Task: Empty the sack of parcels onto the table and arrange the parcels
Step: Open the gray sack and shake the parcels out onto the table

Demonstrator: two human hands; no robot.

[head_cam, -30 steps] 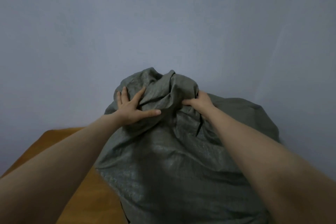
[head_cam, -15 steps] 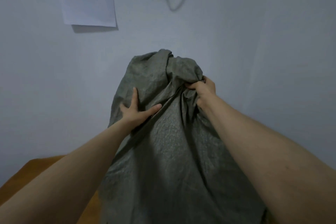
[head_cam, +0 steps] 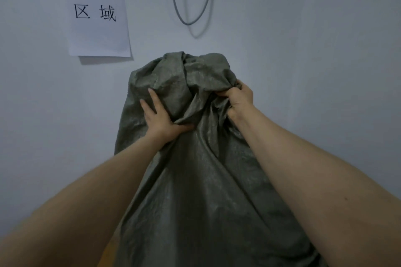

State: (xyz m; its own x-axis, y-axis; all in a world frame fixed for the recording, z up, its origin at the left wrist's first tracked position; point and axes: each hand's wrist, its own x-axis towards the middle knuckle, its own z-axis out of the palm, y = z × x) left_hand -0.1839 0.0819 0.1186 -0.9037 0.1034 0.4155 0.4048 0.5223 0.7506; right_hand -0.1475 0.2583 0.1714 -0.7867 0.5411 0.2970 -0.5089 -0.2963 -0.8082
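Note:
A grey-green woven sack [head_cam: 195,191] hangs upright in front of me, its bunched closed end up near the wall. My left hand [head_cam: 161,118] lies on the sack's left side with fingers spread upward and the thumb pinching a fold of cloth. My right hand [head_cam: 237,98] grips a gathered bunch of the sack's top right in a closed fist. The cloth hangs stretched and long below both hands. No parcels are visible; whatever is inside or below is hidden by the sack and my forearms.
A white wall stands close behind the sack. A paper sign [head_cam: 97,13] with black characters is stuck on it at upper left, and a grey cable loop [head_cam: 193,6] hangs at top centre. A sliver of orange table [head_cam: 109,251] shows at the bottom left.
Both hands have lifted the sack's end higher, so the sack went from a slumped heap to a long hanging shape. The view tilted upward, and the table has nearly left the frame.

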